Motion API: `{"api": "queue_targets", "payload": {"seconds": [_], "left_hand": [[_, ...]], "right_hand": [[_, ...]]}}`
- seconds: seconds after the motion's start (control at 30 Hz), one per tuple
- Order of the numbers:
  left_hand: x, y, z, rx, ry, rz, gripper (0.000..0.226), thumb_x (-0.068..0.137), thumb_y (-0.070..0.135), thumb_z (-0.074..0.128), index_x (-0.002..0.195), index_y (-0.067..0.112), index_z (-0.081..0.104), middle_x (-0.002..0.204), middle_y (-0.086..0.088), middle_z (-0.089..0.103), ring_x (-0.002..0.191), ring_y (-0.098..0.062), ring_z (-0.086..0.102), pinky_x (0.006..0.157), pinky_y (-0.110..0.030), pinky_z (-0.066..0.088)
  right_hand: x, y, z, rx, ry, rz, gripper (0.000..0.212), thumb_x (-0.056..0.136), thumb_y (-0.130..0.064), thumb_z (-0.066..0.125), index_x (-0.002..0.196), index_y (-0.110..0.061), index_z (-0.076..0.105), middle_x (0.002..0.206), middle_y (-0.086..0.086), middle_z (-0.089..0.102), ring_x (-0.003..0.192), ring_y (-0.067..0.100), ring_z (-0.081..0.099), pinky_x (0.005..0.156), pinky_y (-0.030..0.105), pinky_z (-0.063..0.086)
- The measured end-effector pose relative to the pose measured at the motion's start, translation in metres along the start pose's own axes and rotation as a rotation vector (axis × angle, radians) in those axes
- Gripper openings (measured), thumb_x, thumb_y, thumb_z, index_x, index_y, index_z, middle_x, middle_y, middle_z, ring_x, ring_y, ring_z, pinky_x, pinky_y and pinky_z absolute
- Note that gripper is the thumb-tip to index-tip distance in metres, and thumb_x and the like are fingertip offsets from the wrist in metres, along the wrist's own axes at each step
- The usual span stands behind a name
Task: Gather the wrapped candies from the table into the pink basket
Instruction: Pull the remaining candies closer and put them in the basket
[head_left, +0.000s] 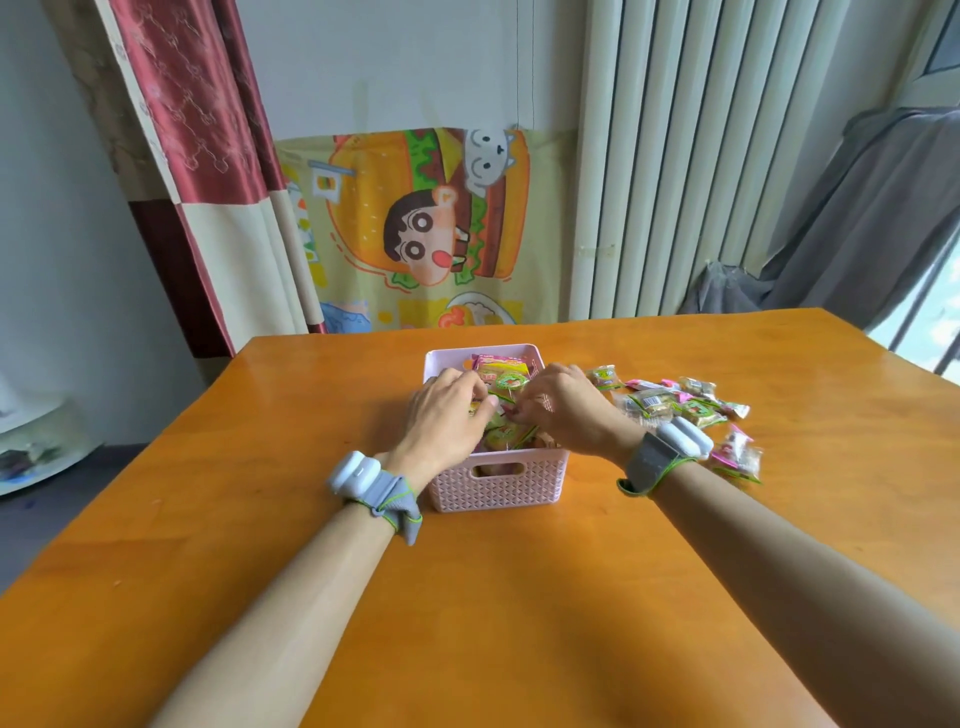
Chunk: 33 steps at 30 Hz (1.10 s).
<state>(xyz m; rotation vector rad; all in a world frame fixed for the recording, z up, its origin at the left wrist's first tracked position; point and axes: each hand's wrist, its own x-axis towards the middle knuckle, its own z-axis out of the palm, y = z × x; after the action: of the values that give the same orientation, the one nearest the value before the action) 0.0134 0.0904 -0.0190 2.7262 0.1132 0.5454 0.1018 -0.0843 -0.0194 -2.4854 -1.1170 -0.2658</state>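
The pink basket (496, 486) stands mid-table and holds several wrapped candies (503, 374). Both hands hover over its opening. My left hand (451, 410) has its fingers curled down onto the candies inside. My right hand (563, 402) meets it from the right, fingertips pinched on a small wrapped candy (511, 410) between the two hands. More wrapped candies (670, 402) lie loose on the table right of the basket, with another few (737, 452) beside my right wrist. My palms hide what lies beneath them.
The orange wooden table (467, 597) stretches toward me. Both wrists carry white devices on grey straps. Behind the table hang a cartoon cloth, a red curtain at the left and a white radiator at the right.
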Motion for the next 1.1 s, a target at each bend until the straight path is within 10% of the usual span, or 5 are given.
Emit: {"api": "queue_targets", "payload": {"seconds": [0.3,0.67,0.9,1.1], "left_hand": [[-0.042,0.01,0.02,0.08,0.06,0.189,0.056,0.07,0.084,0.057,0.081,0.029,0.059,0.093,0.015,0.057,0.094,-0.007,0.052,0.084,-0.029,0.04],[-0.02,0.003,0.033,0.069,0.14,0.201,0.045,0.072,0.071,0.069,0.074,0.027,0.056,0.105,0.02,0.06,0.1,-0.004,0.057,0.063,-0.027,0.037],[0.011,0.0,0.049,0.061,0.16,0.222,0.044,0.072,0.069,0.07,0.073,0.027,0.056,0.103,0.019,0.061,0.098,-0.005,0.058,0.061,-0.027,0.029],[0.039,0.002,0.062,0.043,0.187,0.244,0.045,0.071,0.068,0.072,0.072,0.026,0.056,0.1,0.016,0.062,0.094,-0.008,0.06,0.061,-0.031,0.041]], "right_hand": [[-0.029,0.048,0.005,0.082,0.122,0.301,0.025,0.084,-0.004,0.06,0.108,-0.007,0.065,0.107,0.014,0.063,0.104,0.034,0.057,0.091,0.042,0.048],[-0.012,0.076,0.042,-0.042,-0.186,0.3,0.056,0.1,-0.018,0.044,0.155,-0.016,0.03,0.162,0.021,0.02,0.153,0.036,0.013,0.122,0.049,0.021],[0.015,0.095,0.055,-0.166,-0.171,0.303,0.021,0.098,-0.022,0.042,0.107,-0.007,0.054,0.113,0.02,0.057,0.111,0.042,0.05,0.098,0.047,0.04],[0.039,0.122,0.048,-0.14,0.001,0.335,0.03,0.093,-0.007,0.05,0.122,-0.008,0.056,0.124,0.023,0.049,0.111,0.045,0.05,0.092,0.044,0.045]]}}
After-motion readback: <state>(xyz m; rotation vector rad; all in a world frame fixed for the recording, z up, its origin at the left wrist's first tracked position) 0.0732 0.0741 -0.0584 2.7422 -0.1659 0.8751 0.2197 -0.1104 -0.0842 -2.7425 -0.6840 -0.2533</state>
